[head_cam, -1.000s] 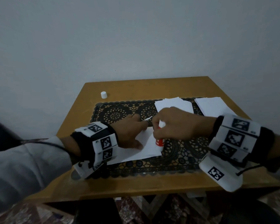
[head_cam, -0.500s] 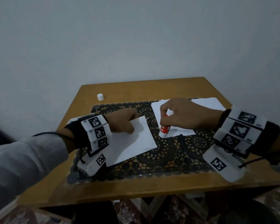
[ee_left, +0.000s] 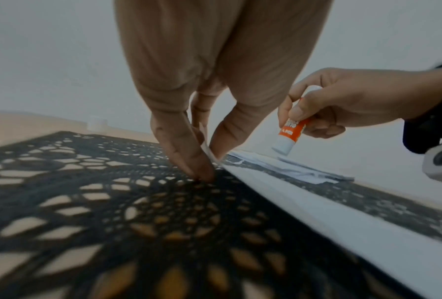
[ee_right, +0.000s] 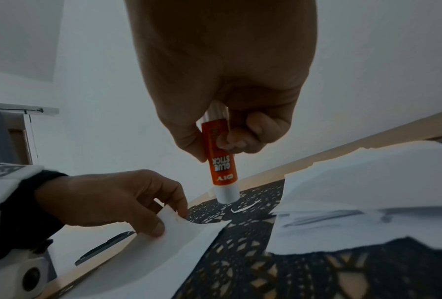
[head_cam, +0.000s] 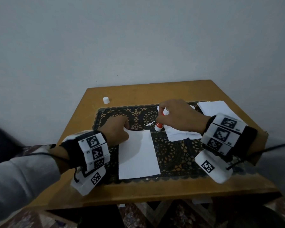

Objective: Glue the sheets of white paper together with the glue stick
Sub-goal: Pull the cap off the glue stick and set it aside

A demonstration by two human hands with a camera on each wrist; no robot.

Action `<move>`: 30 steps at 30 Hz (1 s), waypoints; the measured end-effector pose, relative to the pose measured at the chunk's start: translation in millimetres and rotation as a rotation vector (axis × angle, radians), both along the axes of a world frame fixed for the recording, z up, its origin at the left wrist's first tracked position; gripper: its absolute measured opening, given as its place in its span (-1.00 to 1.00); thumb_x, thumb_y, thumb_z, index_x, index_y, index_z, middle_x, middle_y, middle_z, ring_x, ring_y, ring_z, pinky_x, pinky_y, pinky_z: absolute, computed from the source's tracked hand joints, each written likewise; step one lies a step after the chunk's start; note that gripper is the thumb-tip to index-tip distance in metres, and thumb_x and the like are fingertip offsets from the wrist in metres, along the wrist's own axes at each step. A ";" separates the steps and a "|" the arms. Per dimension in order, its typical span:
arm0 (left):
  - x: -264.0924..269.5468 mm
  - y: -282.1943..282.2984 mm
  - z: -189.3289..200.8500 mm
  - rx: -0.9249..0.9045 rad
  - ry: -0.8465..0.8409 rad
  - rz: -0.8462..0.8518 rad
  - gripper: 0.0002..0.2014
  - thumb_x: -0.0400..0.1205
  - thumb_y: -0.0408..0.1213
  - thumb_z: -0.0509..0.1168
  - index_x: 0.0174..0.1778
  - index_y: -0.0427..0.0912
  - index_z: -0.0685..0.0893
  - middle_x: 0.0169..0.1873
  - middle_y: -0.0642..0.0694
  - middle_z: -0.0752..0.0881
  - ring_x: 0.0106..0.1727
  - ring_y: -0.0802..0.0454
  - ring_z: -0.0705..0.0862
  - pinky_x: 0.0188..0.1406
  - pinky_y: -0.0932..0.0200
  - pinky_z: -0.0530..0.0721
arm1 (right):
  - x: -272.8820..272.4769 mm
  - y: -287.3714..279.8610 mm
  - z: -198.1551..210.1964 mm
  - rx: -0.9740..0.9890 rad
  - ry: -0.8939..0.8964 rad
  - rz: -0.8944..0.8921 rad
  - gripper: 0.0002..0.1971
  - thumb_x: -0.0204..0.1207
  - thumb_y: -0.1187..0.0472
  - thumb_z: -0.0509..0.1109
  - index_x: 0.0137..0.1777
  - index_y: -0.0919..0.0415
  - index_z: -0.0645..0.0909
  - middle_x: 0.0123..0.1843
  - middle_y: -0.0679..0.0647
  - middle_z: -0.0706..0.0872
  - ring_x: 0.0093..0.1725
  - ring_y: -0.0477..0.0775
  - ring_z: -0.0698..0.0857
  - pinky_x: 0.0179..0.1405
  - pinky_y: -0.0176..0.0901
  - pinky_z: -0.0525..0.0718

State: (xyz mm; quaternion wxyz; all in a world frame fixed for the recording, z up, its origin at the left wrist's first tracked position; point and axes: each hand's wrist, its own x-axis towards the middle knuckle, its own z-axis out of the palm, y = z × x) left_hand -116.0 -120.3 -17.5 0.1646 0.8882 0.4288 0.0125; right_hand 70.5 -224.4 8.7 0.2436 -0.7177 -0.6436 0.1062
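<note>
A white paper sheet (head_cam: 138, 155) lies on the black lace mat (head_cam: 176, 150) near the table's front. My left hand (head_cam: 122, 129) pinches its far left corner (ee_right: 174, 217) between thumb and fingers (ee_left: 189, 157), lifting that corner slightly. My right hand (head_cam: 176, 116) grips the orange and white glue stick (head_cam: 160, 124) upside down, its white end (ee_right: 226, 195) just above the mat beside a crumpled pile of white sheets (head_cam: 181, 134). The stick (ee_left: 290, 133) hangs to the right of the left hand.
A white glue cap (head_cam: 106, 100) stands on the wooden table (head_cam: 138, 92) at the back left. Another stack of white sheets (head_cam: 215, 109) lies at the back right. A small paper scrap (head_cam: 149, 123) sits on the mat between the hands. A wall rises behind the table.
My left hand has pulled the sheet toward the table's front left and turned it. My right hand has carried the glue stick away from that sheet, back and right to the crumpled pile.
</note>
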 end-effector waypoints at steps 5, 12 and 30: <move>-10.2 2.1 -3.5 0.001 0.099 0.014 -0.84 0.52 -0.35 0.30 -0.01 -0.15 0.51 -0.05 -0.12 0.61 -0.09 -0.02 0.51 -0.41 0.24 0.36 | -9.8 9.6 -7.5 -0.053 0.044 0.049 -0.84 0.47 0.11 0.43 -0.22 0.20 0.64 -0.19 -0.03 0.61 -0.18 0.02 0.57 -0.29 -0.17 0.47; -12.2 -23.8 -2.6 0.239 0.232 -0.228 -0.52 0.56 -0.14 0.29 0.41 -0.04 0.41 0.26 -0.11 0.41 0.30 -0.11 0.38 0.20 -0.01 0.55 | -29.5 26.0 -13.5 -0.051 -0.004 0.080 -0.88 0.45 0.11 0.41 -0.18 0.16 0.63 -0.06 0.07 0.70 -0.05 0.09 0.66 -0.07 0.04 0.67; -11.1 -17.0 -4.5 0.155 0.290 -0.383 -0.49 0.54 0.12 0.35 0.42 0.09 0.57 0.14 -0.08 0.48 0.23 -0.07 0.45 0.24 0.03 0.51 | -49.1 16.2 -15.8 -0.177 -0.116 0.163 -0.81 0.48 0.07 0.43 -0.30 0.11 0.58 -0.42 -0.12 0.47 -0.42 -0.14 0.44 -0.46 -0.23 0.29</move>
